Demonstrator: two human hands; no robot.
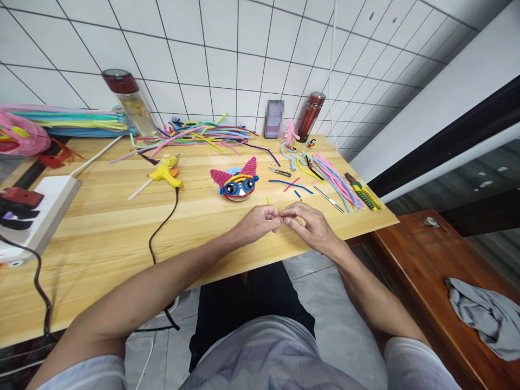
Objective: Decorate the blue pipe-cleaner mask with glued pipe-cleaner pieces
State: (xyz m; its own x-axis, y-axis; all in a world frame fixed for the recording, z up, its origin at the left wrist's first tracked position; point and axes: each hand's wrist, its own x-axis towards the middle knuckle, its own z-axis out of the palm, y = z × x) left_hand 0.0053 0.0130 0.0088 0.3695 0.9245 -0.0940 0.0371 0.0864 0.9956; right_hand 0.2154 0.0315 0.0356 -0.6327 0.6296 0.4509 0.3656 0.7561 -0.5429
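My left hand [259, 223] and my right hand [309, 223] meet over the front part of the wooden table [203, 233]. Both are closed, fingertips pinching a small red piece [283, 217] between them; most of it is hidden. Beyond my left hand sits a pipe-cleaner animal head [239, 184] with pink ears and blue-rimmed eyes. Blue and pink pipe-cleaner pieces [290, 186] lie just past my right hand, near small scissors [279, 171] and a silver pen-like tool [328, 199]. A short yellow bit [268, 200] rests by my left fingers.
At left are a yellow glue gun [166, 172] with its black cord and a white power strip [44, 216]. Pipe cleaners [203, 134], two bottles [136, 108] [311, 116] and a phone [274, 119] stand or lie at the back. Green-yellow pliers [361, 192] lie right.
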